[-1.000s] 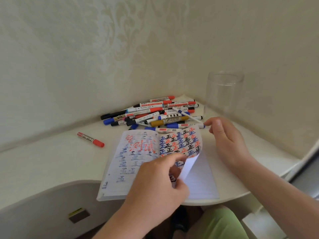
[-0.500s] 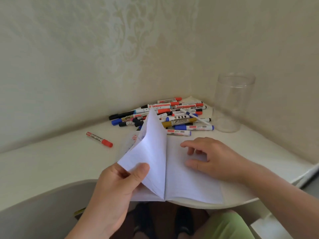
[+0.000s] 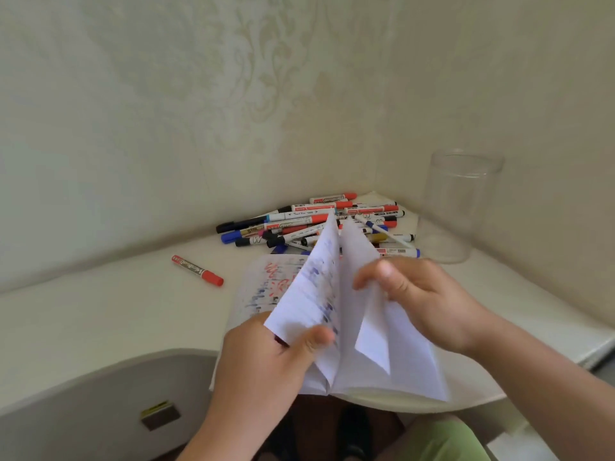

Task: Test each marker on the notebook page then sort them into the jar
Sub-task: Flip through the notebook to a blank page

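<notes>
Markers [image 3: 319, 224] in red, blue and black lie in a heap at the back of the white desk [image 3: 100, 314], near the corner. One red marker with a red cap [image 3: 197, 270] lies alone, well apart to the left. A tall clear glass jar [image 3: 461, 207] stands upright just right of the heap, and I see nothing in it.

A white lined notebook [image 3: 332, 327] lies open at the front edge of the desk. The left hand [image 3: 266, 357] pinches a page full of red and blue marks, thumb on top, and holds it up. The right hand [image 3: 419, 297] has its fingers curled round the next pages and lifts them too.

I think the person is looking for a clean page to test on. To do it well, turn one sheet at a time, slowly, so it does not crease or tear. Then press the clean page flat with the left hand, and keep the right hand free to pick up a marker.
</notes>
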`<state>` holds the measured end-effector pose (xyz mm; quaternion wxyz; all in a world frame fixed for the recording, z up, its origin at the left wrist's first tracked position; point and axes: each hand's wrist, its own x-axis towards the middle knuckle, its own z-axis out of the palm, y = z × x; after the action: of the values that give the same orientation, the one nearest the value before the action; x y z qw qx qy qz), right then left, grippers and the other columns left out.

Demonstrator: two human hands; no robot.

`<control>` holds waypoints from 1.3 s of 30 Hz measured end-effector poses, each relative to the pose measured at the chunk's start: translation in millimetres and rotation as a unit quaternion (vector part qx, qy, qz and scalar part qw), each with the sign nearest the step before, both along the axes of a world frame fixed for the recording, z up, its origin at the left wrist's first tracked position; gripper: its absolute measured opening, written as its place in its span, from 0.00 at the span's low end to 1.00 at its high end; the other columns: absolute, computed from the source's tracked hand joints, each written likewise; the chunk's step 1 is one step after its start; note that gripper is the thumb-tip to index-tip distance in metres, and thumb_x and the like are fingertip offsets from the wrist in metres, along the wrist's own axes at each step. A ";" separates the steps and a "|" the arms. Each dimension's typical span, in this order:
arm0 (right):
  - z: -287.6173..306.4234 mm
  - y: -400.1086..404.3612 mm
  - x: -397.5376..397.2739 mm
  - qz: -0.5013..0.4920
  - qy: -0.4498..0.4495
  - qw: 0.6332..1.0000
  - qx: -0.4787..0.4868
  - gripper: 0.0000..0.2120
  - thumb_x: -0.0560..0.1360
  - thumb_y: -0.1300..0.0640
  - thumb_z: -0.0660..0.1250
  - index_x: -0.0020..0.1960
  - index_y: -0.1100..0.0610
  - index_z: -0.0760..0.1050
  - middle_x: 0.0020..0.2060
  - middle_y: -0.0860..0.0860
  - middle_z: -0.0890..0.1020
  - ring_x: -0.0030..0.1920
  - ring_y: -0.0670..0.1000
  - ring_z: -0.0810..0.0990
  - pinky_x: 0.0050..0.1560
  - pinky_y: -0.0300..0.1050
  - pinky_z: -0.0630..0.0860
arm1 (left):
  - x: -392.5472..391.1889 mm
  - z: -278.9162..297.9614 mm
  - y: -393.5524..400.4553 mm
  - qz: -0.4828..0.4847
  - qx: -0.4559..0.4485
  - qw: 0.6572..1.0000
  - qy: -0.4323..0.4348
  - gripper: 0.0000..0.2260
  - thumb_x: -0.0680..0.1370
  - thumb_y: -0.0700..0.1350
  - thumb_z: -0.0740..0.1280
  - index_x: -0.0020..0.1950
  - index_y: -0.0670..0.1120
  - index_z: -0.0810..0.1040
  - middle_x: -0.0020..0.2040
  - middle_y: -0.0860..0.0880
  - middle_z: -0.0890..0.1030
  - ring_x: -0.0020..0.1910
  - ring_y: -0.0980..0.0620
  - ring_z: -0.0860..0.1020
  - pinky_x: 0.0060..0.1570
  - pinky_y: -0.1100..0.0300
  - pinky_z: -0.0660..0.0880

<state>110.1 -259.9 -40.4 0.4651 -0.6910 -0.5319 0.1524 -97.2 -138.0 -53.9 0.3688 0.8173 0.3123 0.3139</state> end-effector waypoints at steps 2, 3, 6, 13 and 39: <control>-0.9 -3.9 7.0 -0.083 0.084 0.993 -0.018 0.35 0.72 0.21 0.58 0.43 0.51 0.85 0.40 0.51 0.85 0.44 0.53 0.83 0.53 0.53 0.81 | -7.9 3.1 3.4 0.018 -0.057 0.998 -0.029 0.29 0.72 0.75 0.54 0.23 0.56 0.72 0.21 0.58 0.69 0.23 0.59 0.67 0.27 0.67 0.63; -1.3 -6.3 10.2 -0.114 0.123 0.985 -0.036 0.30 0.75 0.27 0.65 0.40 0.55 0.84 0.35 0.54 0.82 0.36 0.53 0.79 0.43 0.50 0.80 | -13.1 4.5 7.8 0.025 -0.084 0.996 -0.032 0.28 0.74 0.71 0.55 0.23 0.55 0.75 0.22 0.57 0.72 0.24 0.59 0.69 0.28 0.67 0.63; -5.2 -18.2 17.4 -0.153 0.155 0.967 -0.130 0.13 0.76 0.49 0.76 0.36 0.55 0.84 0.28 0.49 0.78 0.26 0.47 0.71 0.28 0.38 0.67 | -33.1 -3.6 31.1 0.026 -0.084 0.996 0.004 0.25 0.78 0.67 0.63 0.36 0.47 0.80 0.34 0.47 0.82 0.34 0.49 0.78 0.37 0.56 0.68; -6.6 -14.9 16.7 -0.191 0.018 0.955 -0.228 0.11 0.72 0.43 0.78 0.38 0.48 0.83 0.29 0.42 0.79 0.30 0.43 0.74 0.32 0.38 0.68 | -47.8 -12.9 53.1 0.049 -0.004 0.983 0.175 0.16 0.73 0.40 0.71 0.47 0.58 0.68 0.38 0.55 0.71 0.34 0.57 0.68 0.38 0.54 0.67; 7.2 80.9 49.8 -0.162 -0.317 0.904 -0.239 0.12 0.82 0.41 0.64 0.62 0.40 0.80 0.52 0.46 0.73 0.57 0.53 0.74 0.57 0.54 0.73 | 103.2 -21.7 78.8 -0.155 0.229 0.941 0.195 0.11 0.76 0.63 0.66 0.55 0.65 0.84 0.40 0.62 0.79 0.42 0.63 0.77 0.41 0.58 0.79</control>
<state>160.0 -179.0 -33.1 0.1113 -0.8697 -0.4799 -0.0297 6.0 -59.2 -75.7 0.1473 0.9632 0.1670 0.1503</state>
